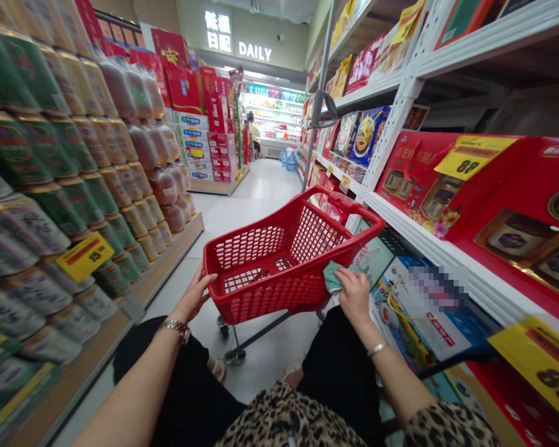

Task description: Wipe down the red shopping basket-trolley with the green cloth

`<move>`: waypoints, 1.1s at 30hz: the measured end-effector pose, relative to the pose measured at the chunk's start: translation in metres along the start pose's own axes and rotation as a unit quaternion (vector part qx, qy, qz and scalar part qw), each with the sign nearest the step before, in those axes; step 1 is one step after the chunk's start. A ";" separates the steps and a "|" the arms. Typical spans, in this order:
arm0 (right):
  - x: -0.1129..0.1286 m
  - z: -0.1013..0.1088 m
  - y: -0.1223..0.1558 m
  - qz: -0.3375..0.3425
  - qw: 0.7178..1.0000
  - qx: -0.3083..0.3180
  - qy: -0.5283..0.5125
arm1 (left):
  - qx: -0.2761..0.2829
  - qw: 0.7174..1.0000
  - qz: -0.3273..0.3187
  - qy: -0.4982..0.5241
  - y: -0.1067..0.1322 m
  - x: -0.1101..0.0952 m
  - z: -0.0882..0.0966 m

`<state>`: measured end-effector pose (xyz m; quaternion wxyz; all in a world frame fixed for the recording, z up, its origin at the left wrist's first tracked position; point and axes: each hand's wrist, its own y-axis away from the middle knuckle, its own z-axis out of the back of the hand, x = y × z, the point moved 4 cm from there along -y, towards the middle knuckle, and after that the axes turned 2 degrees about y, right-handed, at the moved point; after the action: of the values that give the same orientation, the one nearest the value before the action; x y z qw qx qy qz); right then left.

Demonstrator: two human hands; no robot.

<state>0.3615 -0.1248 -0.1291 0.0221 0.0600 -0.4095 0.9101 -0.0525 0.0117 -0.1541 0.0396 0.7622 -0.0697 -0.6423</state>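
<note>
"What are the hands doing?"

"The left hand (193, 295) is spread on the rim of the red cart (261, 245). The right hand (354, 295), fingers together, presses a teal cloth (333, 277) against it."

"And beyond?"

"Boxes (423, 310) on the right, cans (28, 223) on the left, a person (254, 131) far down the aisle."

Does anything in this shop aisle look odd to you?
Yes: a teal cloth is bunched at the rim of the red cart under the right hand, and a box on the right shelf has a pixelated patch hiding its print.
</note>
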 end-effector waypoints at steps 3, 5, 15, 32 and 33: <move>0.035 -0.004 -0.004 0.080 0.995 0.025 -0.059 | -0.001 1.000 0.000 0.001 -0.001 0.001 0.001; 0.060 -0.012 -0.005 0.133 0.987 0.059 -0.071 | -0.007 1.000 0.006 -0.004 -0.002 0.002 0.002; 0.059 -0.025 -0.013 0.111 0.991 0.066 -0.040 | -0.002 1.000 0.005 -0.007 0.001 0.001 -0.001; -0.074 -0.046 0.014 -0.195 0.980 -0.007 0.024 | -0.014 1.000 0.006 -0.004 -0.002 0.003 -0.017; -0.073 -0.048 0.015 -0.198 0.980 -0.008 0.019 | -0.013 1.000 0.003 -0.004 -0.001 0.003 -0.017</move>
<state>0.4279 -0.0982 -0.1813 0.2104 0.1226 -0.3958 0.8855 -0.0349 0.0119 -0.1540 0.0513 0.7587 -0.0641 -0.6463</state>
